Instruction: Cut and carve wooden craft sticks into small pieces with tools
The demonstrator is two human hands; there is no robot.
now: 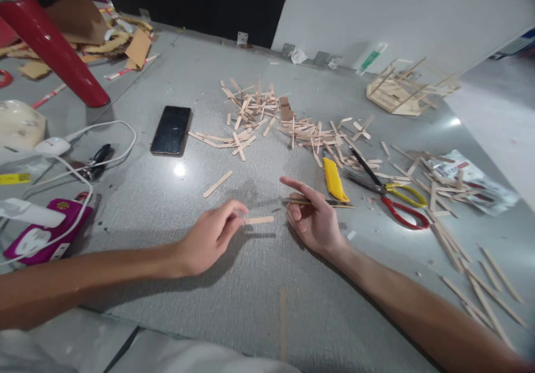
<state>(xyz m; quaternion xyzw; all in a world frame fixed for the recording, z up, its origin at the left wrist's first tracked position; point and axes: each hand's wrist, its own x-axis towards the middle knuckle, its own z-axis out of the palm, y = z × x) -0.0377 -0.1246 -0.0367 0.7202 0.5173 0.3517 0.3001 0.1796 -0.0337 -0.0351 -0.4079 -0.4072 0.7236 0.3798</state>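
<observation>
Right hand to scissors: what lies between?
Head view: between the right hand and scissors lie the lower end of the yellow tool and tail of the slim tool.

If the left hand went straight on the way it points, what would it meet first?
Probably the right hand: the stick in the left hand aims toward its curled fingers, though relative height is unclear.
</observation>
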